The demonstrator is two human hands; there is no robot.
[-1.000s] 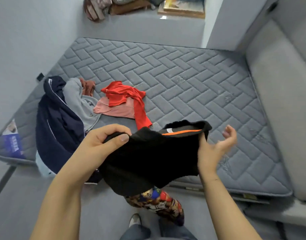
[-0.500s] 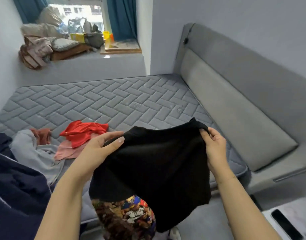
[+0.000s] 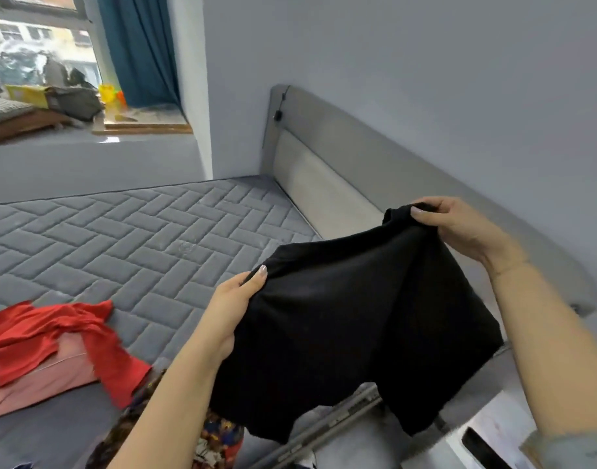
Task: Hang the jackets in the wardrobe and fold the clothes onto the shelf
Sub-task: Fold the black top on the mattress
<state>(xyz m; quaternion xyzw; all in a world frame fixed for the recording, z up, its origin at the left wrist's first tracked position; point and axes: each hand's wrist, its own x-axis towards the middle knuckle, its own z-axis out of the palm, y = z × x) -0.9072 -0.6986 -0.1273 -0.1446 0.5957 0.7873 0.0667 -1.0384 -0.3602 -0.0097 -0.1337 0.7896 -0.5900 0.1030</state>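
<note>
I hold a pair of black shorts (image 3: pixel 358 319) up in front of me over the bed's edge. My left hand (image 3: pixel 236 299) grips the waistband's left end, thumb on top. At the waistband's right end, higher up near the headboard, my right hand (image 3: pixel 459 228) pinches the fabric. The legs of the shorts hang down loose. A red garment (image 3: pixel 53 333) lies on a pink one (image 3: pixel 36 384) at the left of the grey quilted mattress (image 3: pixel 138 248). A colourful patterned garment (image 3: pixel 215 438) shows under my left forearm.
A grey padded headboard (image 3: pixel 341 170) runs along the wall on the right. The window ledge (image 3: pixel 87 130) at the back left holds bags and boxes beside a blue curtain (image 3: pixel 141 49). A white surface with a dark phone (image 3: pixel 483 448) sits at the bottom right.
My view has swung right and up, so the navy jacket and grey garment have left the frame. My right hand has closed on the shorts, raised them and spread them wider.
</note>
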